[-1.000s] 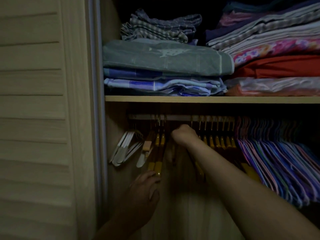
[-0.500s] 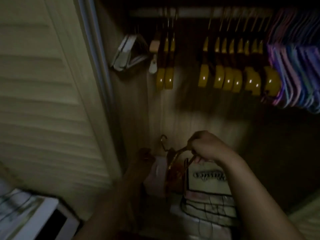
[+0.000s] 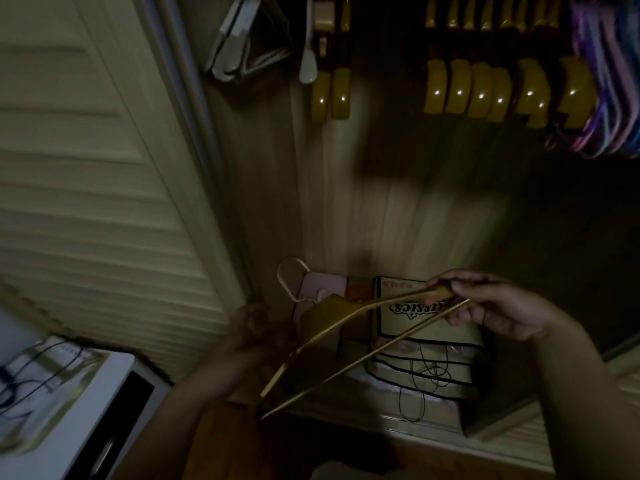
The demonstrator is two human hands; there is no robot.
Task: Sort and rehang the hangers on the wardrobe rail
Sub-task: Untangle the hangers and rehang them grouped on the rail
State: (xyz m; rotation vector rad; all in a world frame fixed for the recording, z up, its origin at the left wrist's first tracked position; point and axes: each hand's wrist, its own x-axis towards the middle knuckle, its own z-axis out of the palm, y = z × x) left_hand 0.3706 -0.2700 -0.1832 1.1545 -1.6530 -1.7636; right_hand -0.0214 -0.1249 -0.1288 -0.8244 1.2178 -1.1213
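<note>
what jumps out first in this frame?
The yellow hanger held low in the middle: the right hand pinches one end, the left hand sits by its neck, grip unclear. Above, hung yellow hangers glint in a row, with purple ones bunched at top right.

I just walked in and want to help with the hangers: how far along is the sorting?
Partly done: yellow hangers, white hangers and coloured hangers already hang grouped above. In hand: the right hand pinches one end of a yellow hanger held low; the left hand is beside it. Left: rehanging it.
</note>
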